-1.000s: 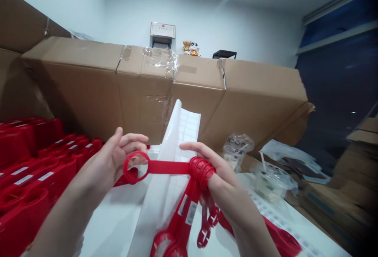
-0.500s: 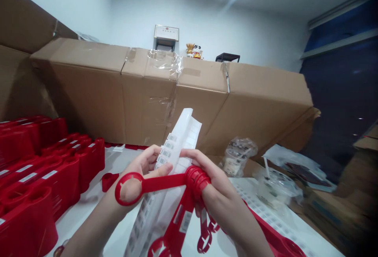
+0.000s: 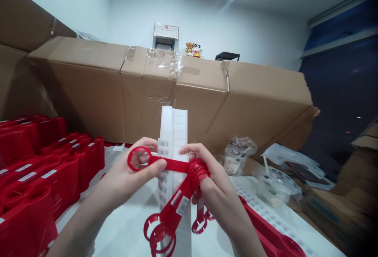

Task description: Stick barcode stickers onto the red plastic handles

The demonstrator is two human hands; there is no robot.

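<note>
Several red plastic straps with ring ends (image 3: 178,205) hang in a bundle from my right hand (image 3: 214,174). Their upper rings are stacked around its fingers, and its index fingertip touches the white barcode label sheet (image 3: 178,131). One red strap (image 3: 174,165) stretches left from the bundle, across the front of the sheet. My left hand (image 3: 132,174) is closed on that strap, thumb on top near its open ring; its other fingers are partly hidden by the sheet's left edge. Small barcode labels stick out along that edge. Some hanging straps carry white barcode labels.
Rows of red labelled pieces (image 3: 53,182) crowd the left of the white table (image 3: 124,225). Cardboard (image 3: 147,91) walls off the back. On the right are a bagged cup (image 3: 234,158), a plastic-wrapped drink cup (image 3: 273,186), another label sheet (image 3: 256,202) and a long red strap (image 3: 274,237).
The label sheet has swung from a slant to nearly upright. My left thumb has moved onto the strap, whose ring has risen off my wrist. The hanging straps have shifted.
</note>
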